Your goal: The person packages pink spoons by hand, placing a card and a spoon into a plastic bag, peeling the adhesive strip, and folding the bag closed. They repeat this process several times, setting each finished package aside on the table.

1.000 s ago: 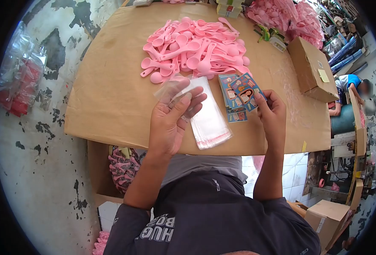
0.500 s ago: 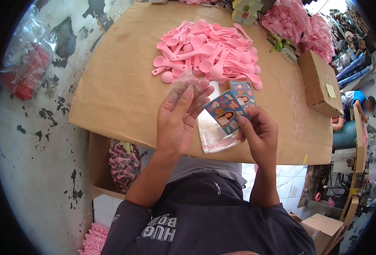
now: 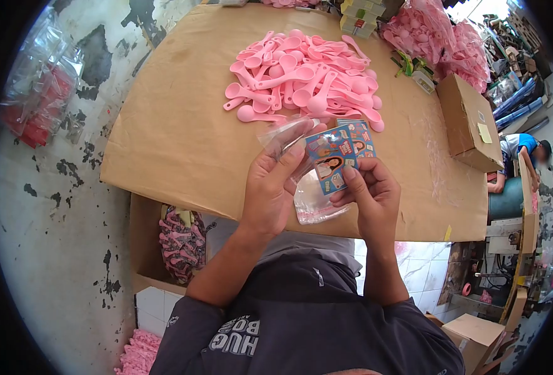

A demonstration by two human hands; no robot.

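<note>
My left hand point(image 3: 275, 181) pinches a clear plastic bag point(image 3: 278, 134), its film spread over the fingers. Between the thumb and fingers of my right hand point(image 3: 371, 190) is a blue printed card point(image 3: 327, 164) with a picture of a person on it. The card's left edge is right at the bag, overlapping the film in this view. Behind it lies a stack of similar cards point(image 3: 362, 139), partly covered. Below the hands, a pile of clear plastic bags point(image 3: 314, 203) rests on the table. Just beyond them is a heap of pink measuring spoons point(image 3: 307, 75).
Brown paper covers the table point(image 3: 170, 137). A cardboard box point(image 3: 470, 125) stands at its right edge, near bulging bags of pink items point(image 3: 420, 31). Under the table at left, a carton point(image 3: 145, 244) holds bagged pink spoons point(image 3: 181, 244). Another person point(image 3: 517, 156) bends at far right.
My left hand has moved right with the bag, toward the card. The card in my right hand has turned more upright and now meets the bag's film in view.
</note>
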